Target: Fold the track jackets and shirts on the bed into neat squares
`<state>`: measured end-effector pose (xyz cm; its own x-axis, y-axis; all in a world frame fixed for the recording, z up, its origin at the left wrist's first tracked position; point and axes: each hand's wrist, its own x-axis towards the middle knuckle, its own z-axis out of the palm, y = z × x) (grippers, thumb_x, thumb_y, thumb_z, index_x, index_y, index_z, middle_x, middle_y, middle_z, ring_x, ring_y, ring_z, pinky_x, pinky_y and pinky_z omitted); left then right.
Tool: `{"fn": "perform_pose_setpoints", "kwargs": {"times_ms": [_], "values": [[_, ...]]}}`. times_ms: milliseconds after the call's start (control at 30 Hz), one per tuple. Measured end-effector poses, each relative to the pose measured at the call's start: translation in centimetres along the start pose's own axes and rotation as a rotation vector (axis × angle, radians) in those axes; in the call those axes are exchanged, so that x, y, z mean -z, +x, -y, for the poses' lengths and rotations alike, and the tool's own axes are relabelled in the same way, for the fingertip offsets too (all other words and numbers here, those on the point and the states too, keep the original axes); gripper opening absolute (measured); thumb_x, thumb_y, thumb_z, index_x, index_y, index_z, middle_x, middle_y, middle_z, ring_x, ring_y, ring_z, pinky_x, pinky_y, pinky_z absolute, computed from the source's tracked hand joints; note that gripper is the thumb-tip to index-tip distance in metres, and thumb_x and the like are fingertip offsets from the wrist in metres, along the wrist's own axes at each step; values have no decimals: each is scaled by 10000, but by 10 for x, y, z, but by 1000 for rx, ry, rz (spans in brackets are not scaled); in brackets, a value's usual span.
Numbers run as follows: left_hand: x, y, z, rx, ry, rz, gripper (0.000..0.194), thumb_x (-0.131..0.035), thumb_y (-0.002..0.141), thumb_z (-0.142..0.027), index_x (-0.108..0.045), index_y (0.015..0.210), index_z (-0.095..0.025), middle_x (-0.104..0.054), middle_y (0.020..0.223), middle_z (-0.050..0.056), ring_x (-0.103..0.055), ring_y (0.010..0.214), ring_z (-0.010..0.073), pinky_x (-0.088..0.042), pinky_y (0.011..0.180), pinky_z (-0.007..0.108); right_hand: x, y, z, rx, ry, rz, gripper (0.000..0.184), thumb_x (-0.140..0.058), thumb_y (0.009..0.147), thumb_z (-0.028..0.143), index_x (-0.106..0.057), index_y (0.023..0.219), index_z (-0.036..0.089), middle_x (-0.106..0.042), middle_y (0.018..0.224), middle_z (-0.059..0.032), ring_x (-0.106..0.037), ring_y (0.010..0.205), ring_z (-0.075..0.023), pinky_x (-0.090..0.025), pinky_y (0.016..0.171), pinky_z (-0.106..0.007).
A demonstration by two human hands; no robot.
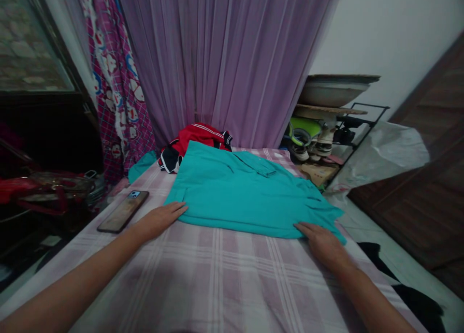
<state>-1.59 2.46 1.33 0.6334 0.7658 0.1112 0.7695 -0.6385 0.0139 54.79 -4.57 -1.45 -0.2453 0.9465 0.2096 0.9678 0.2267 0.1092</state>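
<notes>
A teal shirt (pixel 232 193) lies spread sideways on the bed, with a dark-edged placket or pocket showing near its far side. At the shirt's near left corner, my left hand (pixel 163 219) rests with its fingers stretched out flat on the cloth. My right hand (pixel 322 241) touches the near edge towards the right end, fingers laid out over the fabric. Both thumbs are hard to make out. The cloth is bunched and creased beyond my right hand.
A phone (pixel 123 211) lies left of my left hand on the checked bedsheet (pixel 217 280). Behind the shirt is a heap of red and dark clothes (pixel 203 134) against a purple curtain (pixel 224 57). A shoe rack (pixel 348 144) and a white plastic bag (pixel 391 152) stand at the right.
</notes>
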Motion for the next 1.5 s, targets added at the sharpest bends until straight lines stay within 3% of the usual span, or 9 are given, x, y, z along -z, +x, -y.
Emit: {"fn": "perform_pose_setpoints", "kwargs": {"times_ms": [267,400,633,767,933,1067,1167,1300,1500], "values": [[25,0,-17,12,52,-18,379,-481,903,-132,-678,1175,-308,-725,1155,56,-663,1065,199,-491,983,335,47,5,-6,-159,15,138,504,-444,785,95,-766,1105,315,-752,1126,-55,-707,1013,-261,-547,880,-388],[26,-12,-29,23,34,62,383,-461,878,-113,-698,1119,-293,-746,1052,51,-681,994,202,-507,916,319,50,-7,2,-162,51,287,536,-430,759,69,-776,1073,331,-759,1105,-52,-709,1013,-270,-533,860,-397],[57,-7,-30,90,-172,307,525,-506,748,-186,-665,1239,-280,-679,1304,6,-629,1187,200,-459,1027,296,66,-2,14,-54,239,460,501,-559,697,160,-757,1132,308,-740,1164,-58,-692,1065,-293,-520,910,-397],[75,12,-28,173,-297,307,496,-457,847,-424,-658,1262,-242,-696,1275,25,-654,1145,206,-485,998,295,78,27,33,2,298,354,409,-538,828,282,-727,1190,274,-718,1217,-62,-673,1103,-276,-500,964,-388],[38,50,-41,201,-144,27,551,-356,948,-473,-560,1391,-217,-503,1500,86,-457,1386,267,-329,1156,457,44,65,73,-56,225,53,509,-454,948,407,-547,1414,225,-475,1510,-124,-448,1382,-289,-384,1106,-475],[-9,62,-45,297,-7,-23,541,-369,975,-445,-475,1460,-230,-421,1550,123,-351,1451,302,-267,1158,573,-1,67,85,-159,170,78,524,-385,981,464,-481,1459,273,-426,1545,-117,-391,1420,-297,-330,1114,-575],[-24,60,-44,310,-14,-15,546,-368,981,-470,-451,1475,-254,-436,1543,110,-359,1449,284,-277,1155,553,-16,64,82,-165,166,73,528,-361,987,477,-466,1468,288,-425,1549,-102,-383,1424,-287,-311,1121,-580],[-20,59,-41,298,-29,40,553,-362,979,-480,-464,1468,-242,-429,1545,111,-385,1433,298,-299,1141,556,-6,69,79,-170,194,101,537,-391,968,498,-511,1437,266,-481,1507,-110,-432,1389,-298,-363,1092,-558],[0,73,-31,219,-97,118,550,-413,940,-551,-601,1347,-232,-580,1425,115,-539,1308,280,-420,1060,434,31,107,62,-260,168,42,463,-412,959,385,-607,1339,205,-690,1259,-103,-642,1147,-266,-498,949,-376]]}}
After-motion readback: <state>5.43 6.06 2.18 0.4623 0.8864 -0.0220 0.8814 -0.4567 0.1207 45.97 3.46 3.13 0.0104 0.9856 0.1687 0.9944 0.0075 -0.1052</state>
